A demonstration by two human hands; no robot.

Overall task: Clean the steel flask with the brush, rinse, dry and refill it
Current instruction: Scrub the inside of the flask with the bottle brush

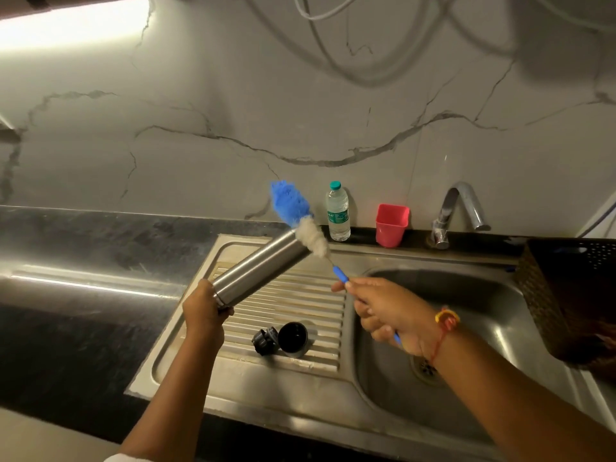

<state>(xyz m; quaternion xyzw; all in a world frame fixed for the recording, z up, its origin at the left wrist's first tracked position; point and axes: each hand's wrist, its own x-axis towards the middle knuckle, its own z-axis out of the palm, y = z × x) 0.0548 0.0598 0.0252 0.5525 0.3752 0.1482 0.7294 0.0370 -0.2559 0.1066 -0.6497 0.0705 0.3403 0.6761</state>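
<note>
Steel sink (300,405), drainboard: scrubbing under way.
Left hand (203,311) grip wraps flask (256,265); right hand (386,311) grip pinches brush (311,236) handle. Cap (293,338) off; rinse, dry, refill outstanding.

At frame centre the flask (256,268) is held tilted above the drainboard (186,355), the brush (301,221) crossed at its upper end. The stopper (264,341) and cap (293,338) are laid beneath. The bottle (337,215), cup (391,225) and tap (456,211) are ranged behind, the basket (566,288) at far right.

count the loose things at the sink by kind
steel flask: 1
brush: 1
flask caps: 2, stopper and cup lid
water bottle: 1
red cup: 1
basket: 1
total: 7
</note>
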